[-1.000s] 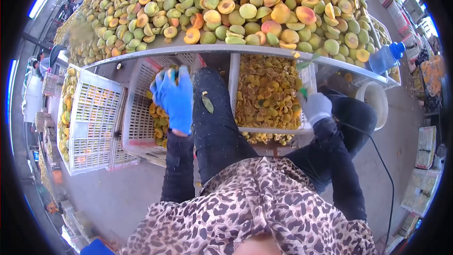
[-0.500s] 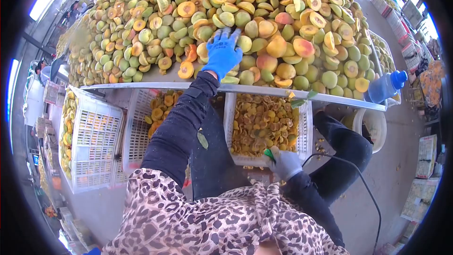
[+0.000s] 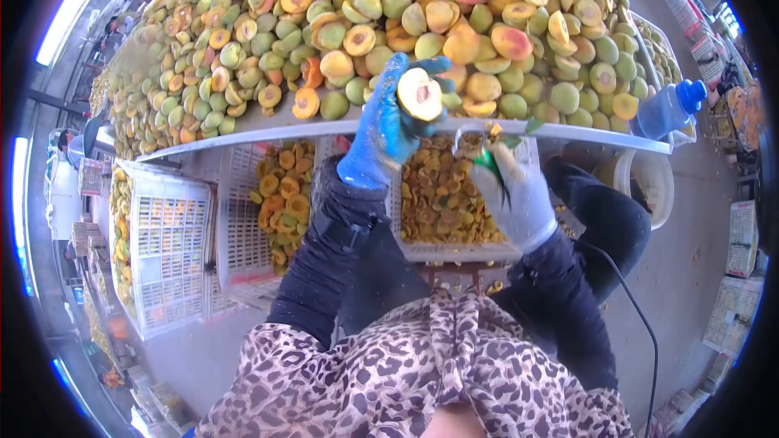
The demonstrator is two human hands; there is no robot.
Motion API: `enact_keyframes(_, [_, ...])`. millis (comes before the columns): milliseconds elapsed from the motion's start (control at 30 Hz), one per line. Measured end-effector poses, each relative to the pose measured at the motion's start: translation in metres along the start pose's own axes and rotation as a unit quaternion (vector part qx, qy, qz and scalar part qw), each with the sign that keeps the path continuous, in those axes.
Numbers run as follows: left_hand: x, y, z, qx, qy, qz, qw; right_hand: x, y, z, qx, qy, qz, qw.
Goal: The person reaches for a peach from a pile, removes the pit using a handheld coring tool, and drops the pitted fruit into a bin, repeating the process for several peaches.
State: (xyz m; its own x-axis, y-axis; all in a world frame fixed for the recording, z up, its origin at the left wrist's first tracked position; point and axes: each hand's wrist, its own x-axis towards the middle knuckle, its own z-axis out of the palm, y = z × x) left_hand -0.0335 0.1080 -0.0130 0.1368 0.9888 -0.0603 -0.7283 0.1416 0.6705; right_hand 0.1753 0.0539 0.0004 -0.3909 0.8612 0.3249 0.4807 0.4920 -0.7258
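Observation:
My left hand (image 3: 380,138), in a blue coated glove, is closed around a peach half (image 3: 419,96) just over the table's front edge. Its pale cut face and brownish centre are turned up. My right hand (image 3: 519,201), in a whitish glove, grips a green-handled tool with a curved metal tip (image 3: 485,161). This tip points up, to the right of the peach half and apart from it. Beyond both hands, a large heap of halved peaches (image 3: 329,36) covers the table.
A metal rim (image 3: 300,136) edges the table. Below stand a crate of small fruit scraps (image 3: 454,253), a crate of peach halves (image 3: 243,231) and another white crate (image 3: 170,235). To the right are a blue bottle (image 3: 661,113), a white bucket (image 3: 656,182) and a black cable (image 3: 625,276).
My left hand has drawn back from the heap and turned over, now with a peach half in it. My right hand has risen with the tool towards it.

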Motion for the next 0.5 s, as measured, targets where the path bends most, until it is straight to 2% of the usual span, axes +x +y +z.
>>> enact_keyframes(33, [-0.012,-0.006,0.006,-0.011,-0.016,-0.011,1.0,0.006,-0.008,-0.002,-0.057,0.007,-0.021,0.998])
enact_keyframes(100, [-0.033,-0.017,0.026,-0.026,-0.041,-0.013,0.999,0.008,-0.012,0.003,-0.073,-0.01,-0.029,0.997])
enact_keyframes(167, [-0.049,-0.028,0.04,0.036,0.071,0.086,0.993,0.001,-0.016,0.004,-0.09,-0.028,-0.038,0.995])
enact_keyframes(200, [-0.057,-0.029,0.042,0.09,0.061,0.102,0.989,-0.002,-0.019,0.004,-0.102,-0.029,-0.047,0.993])
enact_keyframes(300, [-0.072,-0.027,0.043,0.167,0.064,0.07,0.981,-0.015,-0.025,0.004,-0.132,-0.03,-0.067,0.989])
enact_keyframes(367, [-0.075,-0.026,0.043,0.155,0.085,0.044,0.983,-0.022,-0.027,0.002,-0.12,-0.035,-0.078,0.989])
enact_keyframes(433, [-0.076,-0.023,0.029,0.022,-0.037,-0.034,0.998,-0.026,-0.029,0.002,-0.125,-0.036,-0.076,0.989])
enact_keyframes(467, [-0.079,-0.027,0.03,0.022,-0.038,-0.032,0.999,-0.028,-0.029,0.002,-0.129,-0.037,-0.075,0.988])
enact_keyframes(500, [-0.084,-0.032,0.034,0.096,-0.013,0.027,0.995,-0.029,-0.03,0.002,-0.13,-0.037,-0.078,0.988])
